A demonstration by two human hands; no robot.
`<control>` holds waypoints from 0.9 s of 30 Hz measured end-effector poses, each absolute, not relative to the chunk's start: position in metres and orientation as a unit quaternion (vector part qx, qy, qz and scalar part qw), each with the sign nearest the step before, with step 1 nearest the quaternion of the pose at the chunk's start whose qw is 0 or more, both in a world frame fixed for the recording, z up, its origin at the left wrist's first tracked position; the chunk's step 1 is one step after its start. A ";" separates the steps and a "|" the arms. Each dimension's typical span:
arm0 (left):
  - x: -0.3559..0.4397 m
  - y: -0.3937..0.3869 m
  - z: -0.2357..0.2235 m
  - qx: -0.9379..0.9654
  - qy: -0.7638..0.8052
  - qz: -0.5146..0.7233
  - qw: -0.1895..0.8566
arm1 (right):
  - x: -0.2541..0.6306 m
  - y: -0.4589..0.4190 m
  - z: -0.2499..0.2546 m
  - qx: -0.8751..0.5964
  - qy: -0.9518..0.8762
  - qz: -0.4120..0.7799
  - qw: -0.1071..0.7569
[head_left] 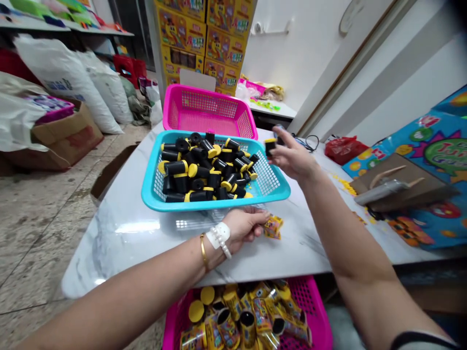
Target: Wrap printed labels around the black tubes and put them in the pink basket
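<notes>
My left hand (246, 226) is closed at the fingertips on a small yellow printed wrapper (273, 227), just above the white marble-look table (138, 228). My right hand (294, 156) is closed on a small black container with a yellow rim (270, 147), over the right end of the blue basket (215, 206). A heap of similar black containers with yellow caps (199, 171) fills much of that basket. Below the table edge, a pink basket (321, 311) holds several black containers in printed yellow wrappers (260, 313) and loose yellow discs (196, 310).
Behind the blue basket stands another pink basket (168, 109). Stacked yellow cartons (182, 29) rise at the back. At right are a red plastic bag (343, 148), scissors-like tool handles (386, 187) and a large blue printed box (438, 214). White sacks (65, 78) stand on the left floor.
</notes>
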State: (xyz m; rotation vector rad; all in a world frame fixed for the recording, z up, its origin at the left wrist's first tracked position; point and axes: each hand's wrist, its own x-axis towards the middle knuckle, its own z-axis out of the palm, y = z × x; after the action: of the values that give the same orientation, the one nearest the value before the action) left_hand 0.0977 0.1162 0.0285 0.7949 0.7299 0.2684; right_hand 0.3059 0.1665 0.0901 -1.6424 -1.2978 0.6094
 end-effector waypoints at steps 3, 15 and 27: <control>0.100 0.118 0.027 0.354 0.348 0.133 0.858 | 0.308 0.088 0.075 -0.607 -0.478 0.287 0.567; 0.103 0.116 0.024 0.319 0.359 0.125 0.868 | 0.253 -0.009 -0.003 -0.597 -0.371 0.251 0.665; 0.101 0.115 0.024 0.288 0.292 0.132 0.903 | 0.223 -0.011 0.002 -0.636 -0.409 0.154 0.635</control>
State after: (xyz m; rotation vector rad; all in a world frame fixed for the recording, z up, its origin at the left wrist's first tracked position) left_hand 0.1013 0.1153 0.0237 0.5955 0.6035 0.2723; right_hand 0.2227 -0.0107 0.0018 -1.4543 -0.9357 0.3527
